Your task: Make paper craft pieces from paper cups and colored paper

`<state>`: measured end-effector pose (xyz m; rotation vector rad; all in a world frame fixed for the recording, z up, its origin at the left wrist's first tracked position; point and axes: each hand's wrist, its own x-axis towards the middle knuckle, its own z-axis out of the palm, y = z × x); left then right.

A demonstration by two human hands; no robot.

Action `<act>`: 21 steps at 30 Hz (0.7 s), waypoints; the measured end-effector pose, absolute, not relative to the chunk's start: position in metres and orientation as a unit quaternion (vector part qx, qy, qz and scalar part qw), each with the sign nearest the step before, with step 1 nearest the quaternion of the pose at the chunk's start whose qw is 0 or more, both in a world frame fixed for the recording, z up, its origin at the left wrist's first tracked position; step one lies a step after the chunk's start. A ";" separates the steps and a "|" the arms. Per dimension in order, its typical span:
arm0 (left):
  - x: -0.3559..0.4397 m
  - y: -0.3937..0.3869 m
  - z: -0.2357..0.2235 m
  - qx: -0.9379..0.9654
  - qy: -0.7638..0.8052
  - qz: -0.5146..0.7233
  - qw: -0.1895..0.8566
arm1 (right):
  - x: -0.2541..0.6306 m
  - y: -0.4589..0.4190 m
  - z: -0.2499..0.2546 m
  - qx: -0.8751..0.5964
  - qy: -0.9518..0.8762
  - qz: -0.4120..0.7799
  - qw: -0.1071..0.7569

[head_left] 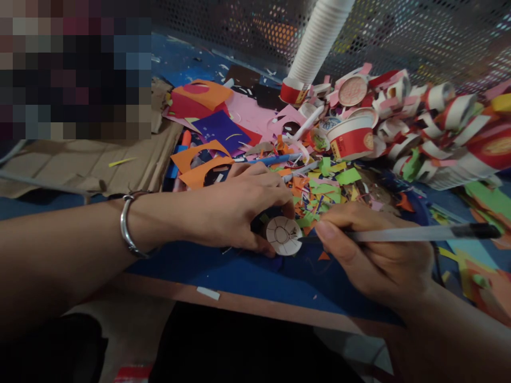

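Observation:
A small white round disc (282, 235) lies low over the blue table, marked with dark lines: a ring in the middle and spokes out to the rim. My left hand (255, 207) grips it at the left and far edges between thumb and fingers. In my right hand (371, 250) is a pen (411, 233) with a clear barrel and a black end. Its dark tip meets the right edge of the disc, where several short dark strokes show. Whether the disc is paper or the base of a cup, I cannot tell.
Small coloured paper scraps (319, 191) lie just beyond my hands. Behind stand red and white paper cups (351, 137), cut cup rings (435, 101) and a tall white cup stack (319, 42). Orange sheets with holes (199, 162) and flattened cardboard (131, 165) are left. The table's front edge (255, 303) is near.

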<state>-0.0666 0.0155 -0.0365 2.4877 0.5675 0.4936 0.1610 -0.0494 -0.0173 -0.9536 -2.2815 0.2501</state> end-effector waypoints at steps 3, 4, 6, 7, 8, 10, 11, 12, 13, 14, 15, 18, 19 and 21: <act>-0.067 0.015 -0.035 0.924 0.210 0.177 0.266 | 0.160 -0.049 -0.018 -0.356 -0.870 0.103 0.326; -0.067 0.016 -0.035 0.925 0.210 0.174 0.265 | 0.161 -0.048 -0.018 -0.351 -0.871 0.104 0.327; -0.067 0.016 -0.036 0.925 0.211 0.171 0.265 | 0.161 -0.048 -0.017 -0.348 -0.872 0.108 0.327; -0.067 0.016 -0.036 0.925 0.210 0.172 0.266 | 0.162 -0.048 -0.016 -0.349 -0.872 0.111 0.324; -0.067 0.016 -0.036 0.924 0.209 0.176 0.268 | 0.162 -0.048 -0.016 -0.351 -0.872 0.114 0.322; -0.067 0.016 -0.037 0.922 0.210 0.181 0.270 | 0.162 -0.048 -0.015 -0.355 -0.870 0.119 0.320; -0.067 0.016 -0.037 0.923 0.211 0.179 0.269 | 0.162 -0.049 -0.015 -0.356 -0.870 0.118 0.320; -0.067 0.016 -0.037 0.924 0.212 0.175 0.267 | 0.162 -0.049 -0.015 -0.355 -0.870 0.116 0.321; -0.067 0.016 -0.036 0.924 0.214 0.171 0.265 | 0.161 -0.049 -0.015 -0.354 -0.871 0.114 0.322; -0.067 0.016 -0.036 0.925 0.215 0.167 0.265 | 0.161 -0.048 -0.016 -0.351 -0.871 0.114 0.324; -0.067 0.016 -0.036 0.925 0.216 0.165 0.265 | 0.160 -0.048 -0.016 -0.349 -0.871 0.115 0.326; -0.067 0.016 -0.036 0.923 0.218 0.169 0.269 | 0.160 -0.047 -0.017 -0.350 -0.869 0.118 0.329; -0.067 0.016 -0.036 0.923 0.216 0.171 0.269 | 0.160 -0.047 -0.016 -0.353 -0.869 0.120 0.325; -0.067 0.016 -0.037 0.923 0.212 0.174 0.269 | 0.160 -0.047 -0.015 -0.356 -0.869 0.126 0.319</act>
